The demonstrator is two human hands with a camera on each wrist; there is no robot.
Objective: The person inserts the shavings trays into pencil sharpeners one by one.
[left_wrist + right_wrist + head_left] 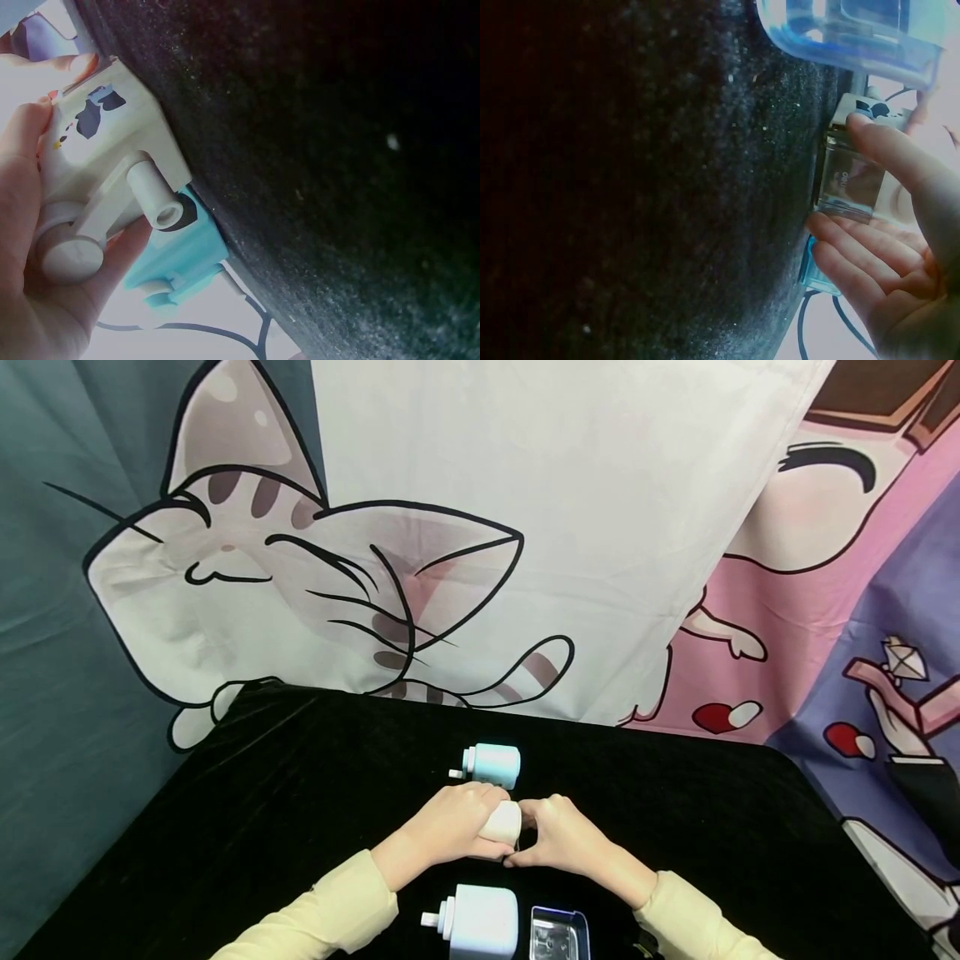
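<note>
My left hand [453, 822] grips a cream hand-crank pencil sharpener [501, 823] from its crank side. The left wrist view shows its crank handle [154, 191] and a dark printed picture on the body, with the thumb and fingers wrapped about it. Set in the opposite end is a clear shavings drawer [851, 180]. My right hand [562, 835] spans that end, thumb at one edge and fingertips at the opposite edge of the drawer. Just beyond the left hand lies a teal crank sharpener [497, 765].
Nearer the body, a pale blue crank sharpener [483, 918] lies on the black cloth [300, 827]. Beside it, a separate clear drawer with a blue rim [558, 935] lies with its hollow side up. Behind the table hangs a printed cartoon curtain [570, 527].
</note>
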